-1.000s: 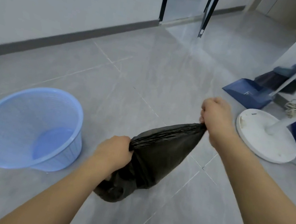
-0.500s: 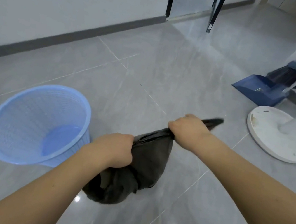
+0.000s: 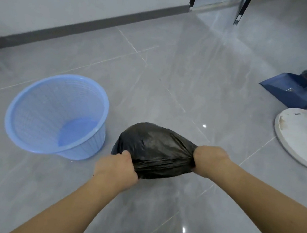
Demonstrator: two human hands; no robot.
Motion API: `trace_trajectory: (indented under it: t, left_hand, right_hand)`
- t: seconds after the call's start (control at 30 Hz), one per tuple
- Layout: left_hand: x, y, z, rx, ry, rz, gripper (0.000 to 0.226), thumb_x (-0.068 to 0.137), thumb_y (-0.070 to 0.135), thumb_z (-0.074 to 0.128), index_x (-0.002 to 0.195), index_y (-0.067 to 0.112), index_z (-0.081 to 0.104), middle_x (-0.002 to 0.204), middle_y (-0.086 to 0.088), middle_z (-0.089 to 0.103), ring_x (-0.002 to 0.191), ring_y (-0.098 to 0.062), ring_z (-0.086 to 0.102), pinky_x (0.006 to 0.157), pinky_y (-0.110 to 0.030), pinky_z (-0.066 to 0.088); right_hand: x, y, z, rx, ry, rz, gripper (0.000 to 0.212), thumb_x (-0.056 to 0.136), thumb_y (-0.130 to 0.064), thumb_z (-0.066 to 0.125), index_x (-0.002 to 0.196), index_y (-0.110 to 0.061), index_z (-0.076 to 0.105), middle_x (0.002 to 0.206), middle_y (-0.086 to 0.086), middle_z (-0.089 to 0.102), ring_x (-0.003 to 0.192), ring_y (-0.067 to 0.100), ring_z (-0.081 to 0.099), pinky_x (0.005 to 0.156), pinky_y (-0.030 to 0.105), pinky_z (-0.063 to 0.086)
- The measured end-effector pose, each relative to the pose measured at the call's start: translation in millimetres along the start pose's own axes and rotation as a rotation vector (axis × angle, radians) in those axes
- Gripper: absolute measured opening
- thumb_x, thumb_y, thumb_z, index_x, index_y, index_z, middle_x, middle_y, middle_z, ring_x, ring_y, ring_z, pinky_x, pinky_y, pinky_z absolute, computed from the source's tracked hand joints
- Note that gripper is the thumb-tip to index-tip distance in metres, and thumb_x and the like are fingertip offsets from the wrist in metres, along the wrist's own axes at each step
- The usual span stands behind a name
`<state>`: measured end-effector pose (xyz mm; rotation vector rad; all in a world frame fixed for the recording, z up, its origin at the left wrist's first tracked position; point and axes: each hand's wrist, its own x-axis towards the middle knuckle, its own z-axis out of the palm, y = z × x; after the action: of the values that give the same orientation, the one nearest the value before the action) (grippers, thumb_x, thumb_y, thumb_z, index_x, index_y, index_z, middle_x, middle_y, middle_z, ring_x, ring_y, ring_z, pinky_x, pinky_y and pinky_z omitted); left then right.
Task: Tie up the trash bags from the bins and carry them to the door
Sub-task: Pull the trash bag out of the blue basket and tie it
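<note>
Crumpled black plastic trash bag (image 3: pixel 153 148) held above grey tiled floor (image 3: pixel 176 69), stretched left-right between both hands. Left hand (image 3: pixel 117 169) grips nearer end, right hand (image 3: pixel 209 159) farther end, probably bag's mouth. Empty blue mesh bin (image 3: pixel 56 115) stands to left.

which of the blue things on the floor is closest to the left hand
The light blue mesh bin, standing just beside the left hand. The dark blue dustpan lies far off by the white fan base.

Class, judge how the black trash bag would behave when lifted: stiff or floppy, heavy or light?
Probably floppy: the trash bag wrinkles and stretches between the left hand and right hand. Likely light, since it bulges only slightly.
</note>
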<state>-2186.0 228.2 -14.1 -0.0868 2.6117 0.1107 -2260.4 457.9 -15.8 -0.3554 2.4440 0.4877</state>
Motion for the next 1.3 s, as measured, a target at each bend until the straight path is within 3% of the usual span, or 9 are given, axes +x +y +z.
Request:
trace_trajectory:
  t: [0.17,0.27,0.37,0.47,0.57,0.7,0.83,1.03,1.3]
  left_hand:
    - [3.7,1.0,35.1,0.007,-0.162,-0.205,0.084,0.063,0.069,0.061,0.122,0.012,0.044,0.112,-0.003,0.063,0.103,-0.025,0.064,0.077,-0.032,0.048]
    - [10.5,-7.7,37.7,0.289,-0.316,-0.241,0.060,0.085,0.042,0.060,0.136,0.011,0.051,0.129,-0.002,0.058,0.113,-0.023,0.061,0.087,-0.033,0.053]
    - [14.4,-16.1,34.7,0.359,-0.483,-0.324,0.036,0.090,0.026,0.052,0.123,0.017,0.061,0.121,-0.002,0.062,0.106,-0.023,0.062,0.083,-0.034,0.051]
    - [16.3,-24.7,30.6,0.115,-0.616,-0.409,0.043,0.087,0.038,0.050,0.119,0.013,0.061,0.116,-0.006,0.064,0.103,-0.029,0.062,0.091,-0.042,0.049]
    - [18.9,-28.5,31.0,-0.409,-0.701,-0.423,0.028,0.095,0.024,0.049,0.089,0.000,0.061,0.073,-0.008,0.061,0.061,-0.021,0.057,0.067,-0.033,0.049]
    - [23.6,-21.7,27.9,-1.131,-0.492,-0.571,0.028,0.090,0.006,0.036,0.065,0.010,0.048,0.046,-0.004,0.046,0.035,-0.015,0.037,0.044,-0.018,0.034]
    - [21.9,-18.1,7.8,-1.215,-0.489,-0.402,0.017,0.079,0.015,0.037,0.064,0.015,0.045,0.051,0.002,0.034,0.046,-0.013,0.023,0.048,-0.022,0.018]
    - [24.8,-24.6,-2.2,-1.202,-1.019,-0.159,0.062,0.073,0.070,0.057,0.078,0.009,0.065,0.058,0.004,0.030,0.045,-0.008,0.021,0.041,-0.019,0.017]
    - [21.2,-1.6,-3.6,-1.711,-0.415,-0.082,0.031,0.099,0.032,0.050,0.085,0.005,0.056,0.060,-0.009,0.060,0.042,-0.014,0.049,0.037,-0.020,0.036]
  right_hand:
    - [5.2,-8.6,30.2,0.053,-0.324,0.072,0.015,0.092,-0.019,0.049,0.101,-0.013,0.060,0.078,-0.001,0.051,0.085,0.023,0.059,0.073,0.030,0.046]
    - [5.6,-13.7,28.1,0.145,-0.453,0.022,0.031,0.095,-0.022,0.050,0.117,-0.008,0.066,0.093,0.001,0.062,0.081,0.020,0.054,0.079,0.030,0.045]
    - [4.8,-13.8,15.0,0.273,-0.552,-0.033,0.026,0.096,-0.028,0.050,0.097,-0.017,0.074,0.071,-0.003,0.054,0.061,0.016,0.046,0.067,0.025,0.041]
    - [6.8,-6.2,11.2,0.562,-0.613,0.008,0.029,0.091,-0.035,0.057,0.074,-0.018,0.073,0.061,-0.001,0.042,0.055,0.017,0.039,0.059,0.025,0.037]
    - [9.7,4.5,16.4,1.035,-0.706,0.042,0.029,0.093,-0.026,0.057,0.068,-0.012,0.061,0.051,-0.004,0.044,0.045,0.012,0.038,0.050,0.021,0.036]
    - [14.6,18.1,28.6,1.547,-0.714,-0.005,0.027,0.091,-0.021,0.052,0.065,-0.015,0.054,0.059,-0.001,0.050,0.055,0.014,0.037,0.054,0.024,0.032]
    - [17.1,21.0,33.7,1.970,-0.593,-0.038,0.019,0.082,-0.020,0.053,0.064,-0.014,0.054,0.060,0.003,0.049,0.056,0.018,0.039,0.055,0.029,0.034]
    - [24.0,9.1,31.6,2.452,-0.372,0.008,0.008,0.073,-0.019,0.049,0.073,-0.013,0.055,0.060,0.001,0.052,0.060,0.016,0.049,0.069,0.031,0.043]
    - [25.4,3.8,35.7,2.599,-0.434,0.091,0.026,0.090,-0.018,0.046,0.063,-0.016,0.047,0.048,-0.003,0.043,0.050,0.016,0.052,0.054,0.022,0.050]
